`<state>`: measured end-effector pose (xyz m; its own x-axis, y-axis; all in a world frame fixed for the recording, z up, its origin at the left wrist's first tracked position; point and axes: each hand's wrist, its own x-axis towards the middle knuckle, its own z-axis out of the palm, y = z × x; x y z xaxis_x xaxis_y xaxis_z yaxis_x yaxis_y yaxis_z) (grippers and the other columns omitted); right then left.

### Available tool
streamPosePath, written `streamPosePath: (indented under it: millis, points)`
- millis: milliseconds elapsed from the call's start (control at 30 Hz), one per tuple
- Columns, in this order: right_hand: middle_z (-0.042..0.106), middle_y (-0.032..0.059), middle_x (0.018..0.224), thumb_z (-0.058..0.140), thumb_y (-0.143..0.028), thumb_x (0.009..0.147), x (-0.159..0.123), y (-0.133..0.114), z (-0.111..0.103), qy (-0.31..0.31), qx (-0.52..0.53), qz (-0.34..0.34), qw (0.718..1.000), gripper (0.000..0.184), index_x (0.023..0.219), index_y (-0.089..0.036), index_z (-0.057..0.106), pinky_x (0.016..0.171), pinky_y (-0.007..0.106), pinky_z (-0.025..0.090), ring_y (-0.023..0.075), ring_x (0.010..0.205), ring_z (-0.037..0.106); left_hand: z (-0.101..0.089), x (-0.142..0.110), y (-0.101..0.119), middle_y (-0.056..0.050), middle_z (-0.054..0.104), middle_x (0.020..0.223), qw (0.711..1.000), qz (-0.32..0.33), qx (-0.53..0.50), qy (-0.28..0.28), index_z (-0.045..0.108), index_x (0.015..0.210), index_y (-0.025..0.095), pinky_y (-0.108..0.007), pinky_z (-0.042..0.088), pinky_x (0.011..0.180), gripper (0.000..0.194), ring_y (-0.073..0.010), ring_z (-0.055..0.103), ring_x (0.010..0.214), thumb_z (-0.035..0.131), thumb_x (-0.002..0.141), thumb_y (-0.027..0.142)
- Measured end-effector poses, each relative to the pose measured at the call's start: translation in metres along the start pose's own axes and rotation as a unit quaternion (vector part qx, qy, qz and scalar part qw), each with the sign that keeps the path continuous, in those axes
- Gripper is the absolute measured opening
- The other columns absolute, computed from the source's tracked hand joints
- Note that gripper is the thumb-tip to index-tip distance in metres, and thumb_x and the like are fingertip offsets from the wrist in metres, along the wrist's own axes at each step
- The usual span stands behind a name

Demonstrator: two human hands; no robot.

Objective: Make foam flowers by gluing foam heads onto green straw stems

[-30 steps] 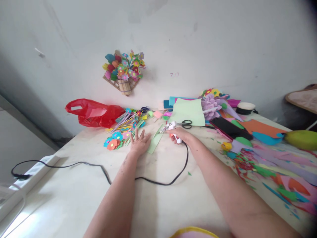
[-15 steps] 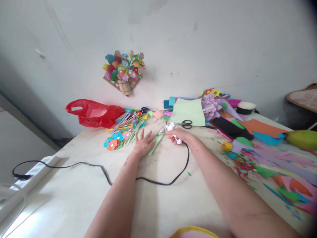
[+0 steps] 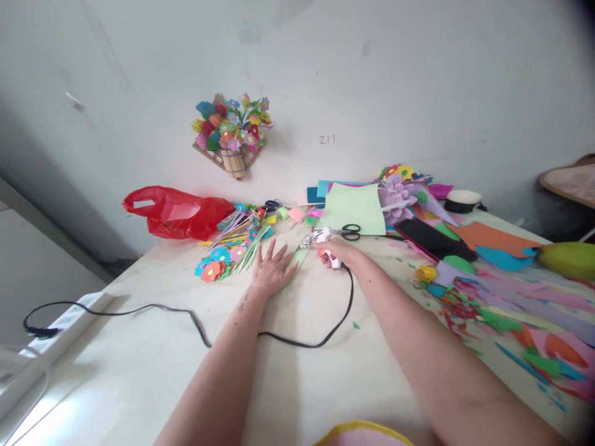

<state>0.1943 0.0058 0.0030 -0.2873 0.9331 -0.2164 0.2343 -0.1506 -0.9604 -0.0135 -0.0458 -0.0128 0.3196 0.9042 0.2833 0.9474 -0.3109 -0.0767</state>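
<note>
My left hand [image 3: 273, 271] lies flat on the table with its fingers spread, its thumb side over a light green paper strip [image 3: 302, 253]. Wrapped round the handle of a white hot glue gun [image 3: 333, 255] is my right hand [image 3: 343, 249]. The gun's nozzle points left, above the upper part of the strip. From its handle a black cord [image 3: 325, 342] curves down and passes under my left forearm. Just left of my left hand lie thin green paper stems [image 3: 252, 253] and several paper flowers [image 3: 220, 259].
Behind the gun are scissors [image 3: 349, 232] and a pale green sheet [image 3: 356, 207]. A red plastic bag [image 3: 179, 214] lies at the back left, a power strip [image 3: 83, 310] at the left edge. A black phone [image 3: 434, 240] and paper scraps [image 3: 506, 310] cover the right side.
My left hand has shifted slightly right, now covering the lower part of the green strip. The glue gun stays in my right hand, almost in the same place.
</note>
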Motion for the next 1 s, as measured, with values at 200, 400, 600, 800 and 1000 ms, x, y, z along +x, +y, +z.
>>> streamPosePath:
  millis: [200, 400, 600, 800, 1000]
  points:
    - [0.055, 0.0006, 0.044, 0.062, -0.043, 0.069, 0.0, 0.001, 0.001, 0.024, 0.006, -0.005, 1.0, 0.031, 0.071, -0.013, 0.054, 0.028, 0.018, 0.036, 0.0097, 0.031, 0.048, -0.004, 0.001, 0.011, 0.005, 0.04, 0.135, 1.0, -0.01, -0.016, 0.018, 0.05, 0.121, 0.032, -0.05, -0.007, 0.106, 0.051, -0.0226, 0.008, 0.134, 0.02, 0.085, 0.052]
    - [0.055, 0.001, 0.044, 0.059, -0.04, 0.071, 0.001, 0.002, -0.002, 0.034, 0.012, 0.0, 0.999, 0.028, 0.071, -0.012, 0.054, 0.028, 0.018, 0.036, 0.0099, 0.032, 0.048, -0.004, 0.006, -0.002, 0.006, 0.05, 0.127, 0.982, -0.146, -0.1, 0.059, 0.06, 0.106, 0.031, -0.048, 0.014, 0.105, 0.041, -0.0203, 0.028, 0.127, 0.025, 0.087, 0.039]
    - [0.055, 0.0014, 0.044, 0.058, -0.038, 0.074, -0.001, -0.003, -0.002, 0.03, 0.016, 0.008, 0.999, 0.027, 0.067, -0.012, 0.053, 0.028, 0.018, 0.036, 0.01, 0.032, 0.049, -0.002, 0.012, -0.004, 0.004, 0.051, 0.125, 0.98, -0.172, -0.086, 0.043, 0.066, 0.073, 0.025, -0.046, 0.021, 0.103, 0.02, -0.0248, 0.032, 0.123, 0.049, 0.072, 0.035]
    - [0.055, 0.0014, 0.043, 0.058, -0.038, 0.074, -0.002, -0.003, -0.002, 0.018, 0.016, 0.017, 1.0, 0.027, 0.068, -0.012, 0.053, 0.028, 0.018, 0.036, 0.0096, 0.032, 0.048, -0.006, 0.013, 0.001, 0.003, 0.051, 0.126, 0.982, -0.173, -0.079, 0.008, 0.067, 0.068, 0.024, -0.048, 0.023, 0.101, 0.02, -0.0267, 0.032, 0.123, 0.048, 0.069, 0.031]
    - [0.054, 0.0011, 0.042, 0.058, -0.038, 0.074, 0.0, -0.002, -0.005, 0.005, 0.01, 0.02, 1.0, 0.027, 0.068, -0.012, 0.053, 0.028, 0.018, 0.036, 0.0093, 0.032, 0.048, -0.007, 0.014, 0.005, 0.004, 0.053, 0.123, 0.983, -0.156, -0.094, -0.014, 0.066, 0.065, 0.024, -0.047, 0.028, 0.098, 0.018, -0.0272, 0.036, 0.119, 0.049, 0.065, 0.028]
